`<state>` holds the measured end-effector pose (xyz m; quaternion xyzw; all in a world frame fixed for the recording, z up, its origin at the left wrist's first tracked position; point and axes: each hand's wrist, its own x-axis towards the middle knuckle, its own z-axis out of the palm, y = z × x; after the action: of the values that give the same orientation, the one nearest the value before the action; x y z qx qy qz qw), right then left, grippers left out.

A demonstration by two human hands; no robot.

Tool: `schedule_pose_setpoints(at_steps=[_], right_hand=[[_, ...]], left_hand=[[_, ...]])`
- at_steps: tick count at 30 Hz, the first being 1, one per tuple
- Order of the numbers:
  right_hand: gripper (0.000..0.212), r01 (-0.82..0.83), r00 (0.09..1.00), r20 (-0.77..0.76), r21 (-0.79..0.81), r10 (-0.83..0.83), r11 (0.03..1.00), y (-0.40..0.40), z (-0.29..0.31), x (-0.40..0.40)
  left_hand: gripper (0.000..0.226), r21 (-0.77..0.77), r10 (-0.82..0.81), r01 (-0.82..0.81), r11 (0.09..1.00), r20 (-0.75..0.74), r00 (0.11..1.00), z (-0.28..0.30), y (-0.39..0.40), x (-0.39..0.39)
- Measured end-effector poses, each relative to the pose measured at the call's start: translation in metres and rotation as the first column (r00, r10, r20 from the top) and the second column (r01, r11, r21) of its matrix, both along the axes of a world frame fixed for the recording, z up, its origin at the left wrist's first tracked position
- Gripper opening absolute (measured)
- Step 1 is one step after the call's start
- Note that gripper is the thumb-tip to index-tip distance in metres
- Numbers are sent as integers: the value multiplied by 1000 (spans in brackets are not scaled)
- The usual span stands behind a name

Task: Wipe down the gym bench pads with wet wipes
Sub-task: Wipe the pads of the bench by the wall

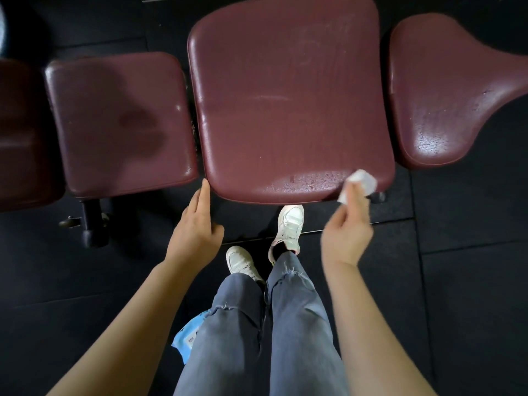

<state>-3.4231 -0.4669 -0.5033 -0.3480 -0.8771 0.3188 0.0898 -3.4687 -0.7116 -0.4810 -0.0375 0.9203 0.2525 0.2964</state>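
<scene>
1. Head view: your right hand [347,238] is pinching a crumpled wet wipe [360,185] at the centre pad's [288,95] five-o'clock corner; be sweeping toward eleven o'clock.
2. Your left hand [197,227], loosely open and empty, is touching the seven-o'clock edge.

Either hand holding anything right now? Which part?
Right hand pinches a crumpled white wet wipe by its lower end, at the big middle pad's near edge. Left hand holds nothing.

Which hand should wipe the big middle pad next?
The right hand: it already holds the wet wipe at the big middle pad's near edge. The left hand is empty.
</scene>
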Motion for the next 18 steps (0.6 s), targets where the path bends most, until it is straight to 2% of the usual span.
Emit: schedule_pose_setpoints(at_steps=[2, 3, 4, 6, 8, 9, 10, 11, 12, 13, 15, 17, 18], right_hand=[[47, -265, 963, -42, 12, 265, 964, -31, 2, -8], [46, -416, 906, -77, 17, 416, 909, -48, 1, -18], [45, -571, 815, -92, 35, 572, 820, -67, -1, -28], [46, -832, 548, -32, 84, 836, 549, -94, -2, -46], [52, -955, 272, 32, 130, 962, 266, -91, -3, -63], [54, -973, 175, 45, 163, 983, 166, -77, -3, -70], [56, -973, 127, 47, 202, 991, 115, -58, -3, -73], [57, -967, 129, 60, 230, 990, 112, -36, -1, -74], [58, -958, 176, 85, 243, 981, 151, -11, 2, -72], [61, -942, 264, 114, 244, 958, 230, 16, 2, -66], [65, -844, 519, 166, 255, 838, 472, 71, -1, -42], [55, -636, 771, 191, 280, 608, 719, 105, -4, -16], [48, -516, 856, 183, 273, 483, 812, 109, -7, -6]], left_hand=[[89, -22, -22, 22, 1000, -6, 1000, -1, 1, 0], [88, -40, -32, 32, 999, -3, 999, -2, 2, 0], [88, -53, -41, 41, 998, 1, 999, -2, 3, 0], [88, -55, -53, 54, 997, 13, 998, -4, 5, -1], [88, -36, -49, 50, 998, 11, 999, -6, 3, 0], [88, -30, -47, 47, 998, 3, 999, -7, 2, 0], [90, -29, -49, 49, 998, -6, 999, -8, 1, 1], [90, -29, -49, 49, 998, -13, 999, -7, 1, 1], [91, -28, -45, 44, 999, -18, 999, -6, 1, 2], [90, -24, -37, 36, 999, -20, 999, -6, 1, 2], [89, -17, -20, 20, 1000, -11, 1000, -5, 3, 2], [88, -19, -10, 10, 1000, -10, 1000, -5, 4, 1], [88, -21, -10, 10, 1000, -14, 1000, -5, 4, 1]])
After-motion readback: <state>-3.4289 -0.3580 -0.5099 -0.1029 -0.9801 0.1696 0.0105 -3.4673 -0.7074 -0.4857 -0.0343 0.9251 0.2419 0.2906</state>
